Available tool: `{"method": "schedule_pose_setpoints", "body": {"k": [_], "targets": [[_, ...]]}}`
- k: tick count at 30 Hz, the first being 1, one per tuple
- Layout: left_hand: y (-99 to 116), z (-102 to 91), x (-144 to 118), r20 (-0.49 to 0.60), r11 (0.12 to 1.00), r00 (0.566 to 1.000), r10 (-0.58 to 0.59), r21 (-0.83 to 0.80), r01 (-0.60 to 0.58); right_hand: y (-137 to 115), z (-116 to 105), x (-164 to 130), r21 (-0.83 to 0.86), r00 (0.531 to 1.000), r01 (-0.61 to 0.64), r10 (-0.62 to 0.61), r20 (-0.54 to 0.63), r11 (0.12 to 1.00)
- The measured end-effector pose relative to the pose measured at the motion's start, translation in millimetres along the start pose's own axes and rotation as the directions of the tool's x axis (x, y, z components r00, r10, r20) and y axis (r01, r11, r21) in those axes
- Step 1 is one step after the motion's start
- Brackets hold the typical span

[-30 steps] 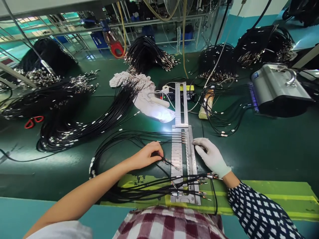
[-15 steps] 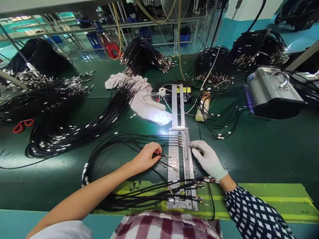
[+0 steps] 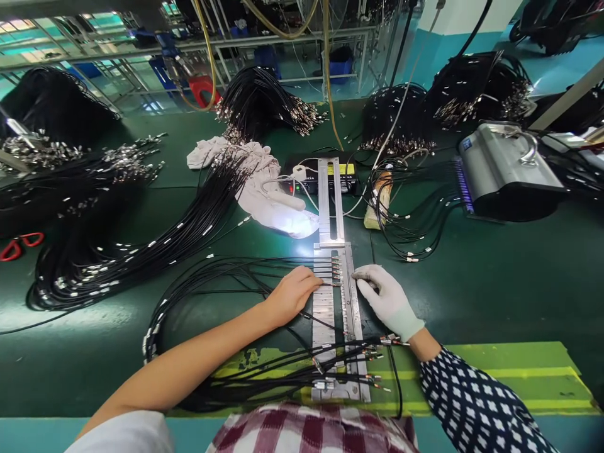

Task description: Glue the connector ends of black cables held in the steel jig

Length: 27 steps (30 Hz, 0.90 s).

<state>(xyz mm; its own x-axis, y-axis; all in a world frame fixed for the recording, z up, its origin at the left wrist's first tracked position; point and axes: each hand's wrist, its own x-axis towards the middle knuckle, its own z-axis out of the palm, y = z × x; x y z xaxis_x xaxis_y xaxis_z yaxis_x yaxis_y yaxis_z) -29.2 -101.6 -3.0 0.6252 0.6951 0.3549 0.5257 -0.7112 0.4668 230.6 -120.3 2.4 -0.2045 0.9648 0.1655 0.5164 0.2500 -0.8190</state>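
Since that thin black cable [image 3: 264, 277] is floppy and light, you'd pinch it right behind the metal tip, which is where the bare left hand [image 3: 293, 293] has it closed at the slotted jig [image 3: 325, 302], while the gloved right hand [image 3: 387, 301] rests flat, fingers loose, on the jig's rail.

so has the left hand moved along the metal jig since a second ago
Yes. The left hand moved up the slotted metal jig, away from the body, to the top cable slots.
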Motion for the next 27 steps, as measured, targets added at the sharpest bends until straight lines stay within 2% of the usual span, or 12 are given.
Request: {"method": "schedule_pose_setpoints", "body": {"k": [5,8,18,27], "targets": [[1,1.1,9,0.092,0.992,0.996,0.023,0.122,-0.034,-2,-1,0,-0.01,1.0,-0.011,0.011,0.011,1.0],[0,-0.1,10,0.135,0.99,0.991,0.005,0.142,-0.024,-1,-1,0,-0.015,1.0,-0.018,0.018,0.012,1.0],[0,0.3,10,0.105,0.98,0.994,0.043,0.188,-0.062,-2,-1,1,-0.018,1.0,-0.003,0.003,0.001,1.0],[-3,-2.1,16,0.115,0.998,0.993,0.011,-0.056,-0.005,-2,-1,2,-0.029,1.0,-0.001,0.001,0.012,1.0]]}}
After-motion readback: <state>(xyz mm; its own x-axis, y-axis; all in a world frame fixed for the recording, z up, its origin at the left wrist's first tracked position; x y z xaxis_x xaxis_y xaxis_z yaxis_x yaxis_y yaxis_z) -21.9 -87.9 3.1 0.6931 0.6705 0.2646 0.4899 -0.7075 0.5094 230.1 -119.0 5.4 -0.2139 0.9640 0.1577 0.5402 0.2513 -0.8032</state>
